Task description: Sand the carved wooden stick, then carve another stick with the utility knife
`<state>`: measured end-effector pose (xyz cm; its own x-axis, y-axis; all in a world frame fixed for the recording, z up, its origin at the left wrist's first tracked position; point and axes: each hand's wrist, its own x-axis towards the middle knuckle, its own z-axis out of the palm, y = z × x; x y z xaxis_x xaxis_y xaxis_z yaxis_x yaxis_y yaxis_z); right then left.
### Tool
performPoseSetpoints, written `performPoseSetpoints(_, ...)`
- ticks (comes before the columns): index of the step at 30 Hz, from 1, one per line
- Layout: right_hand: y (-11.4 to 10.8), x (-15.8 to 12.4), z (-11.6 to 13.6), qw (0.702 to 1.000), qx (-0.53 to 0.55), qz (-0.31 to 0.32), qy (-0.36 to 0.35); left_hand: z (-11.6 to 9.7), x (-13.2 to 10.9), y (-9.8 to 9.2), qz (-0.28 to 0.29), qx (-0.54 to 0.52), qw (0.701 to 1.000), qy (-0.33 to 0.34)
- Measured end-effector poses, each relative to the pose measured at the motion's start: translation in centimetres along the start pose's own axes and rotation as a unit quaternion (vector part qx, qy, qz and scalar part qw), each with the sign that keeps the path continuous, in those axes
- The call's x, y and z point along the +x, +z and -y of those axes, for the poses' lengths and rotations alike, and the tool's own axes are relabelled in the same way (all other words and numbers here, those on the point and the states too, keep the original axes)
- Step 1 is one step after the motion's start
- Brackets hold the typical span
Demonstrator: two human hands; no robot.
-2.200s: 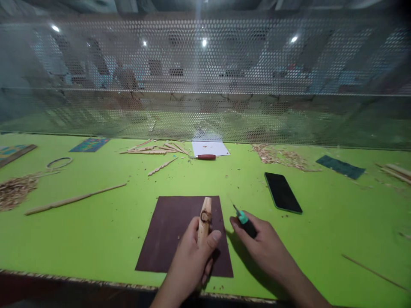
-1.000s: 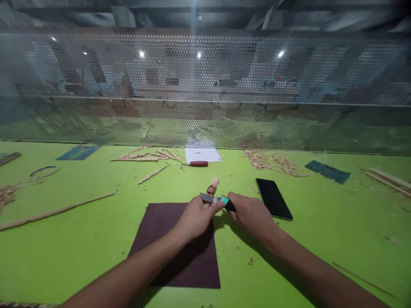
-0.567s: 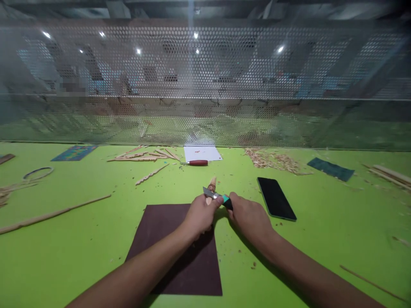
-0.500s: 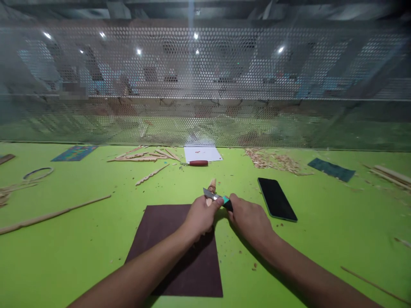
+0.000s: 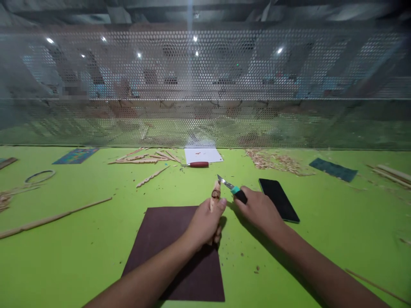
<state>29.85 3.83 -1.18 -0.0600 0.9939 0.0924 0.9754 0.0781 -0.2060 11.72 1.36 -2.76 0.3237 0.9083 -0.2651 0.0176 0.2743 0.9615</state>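
Observation:
My left hand (image 5: 207, 220) is closed round a carved wooden stick (image 5: 215, 193), its upper end pointing away from me with a darker band near the tip. Part of the stick is hidden by my fingers. My right hand (image 5: 258, 207) grips a utility knife (image 5: 236, 191) with a black and teal handle. The knife's blade points up and left, close to the stick's far end; whether it touches the wood I cannot tell. Under my left hand and forearm lies a dark brown sheet (image 5: 170, 239) on the green table.
A black phone (image 5: 278, 200) lies beside my right hand. Farther back are a red-handled tool (image 5: 199, 164), white paper (image 5: 205, 155), carved wood pieces (image 5: 141, 160) and a heap of shavings (image 5: 276, 161). A perforated screen (image 5: 205, 85) closes off the back. A long stick (image 5: 61, 216) lies left.
The knife has moved from across the stick near my left thumb to its far tip. My right hand has shifted right, away from my left hand, which still holds the stick.

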Motion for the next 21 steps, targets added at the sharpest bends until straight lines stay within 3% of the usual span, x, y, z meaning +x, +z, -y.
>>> performPoseSetpoints(10, 0.2, -0.4, -0.4, 0.981, 0.169, 0.019, -0.09, 0.4, 0.5, -0.8, 0.034, -0.052, 0.998, 0.003)
performPoseSetpoints(21, 0.3, -0.4, -1.1, 0.969, 0.235, -0.008, -0.075, 0.7, 0.6, -1.1, 0.039, -0.082, 0.996, 0.006)
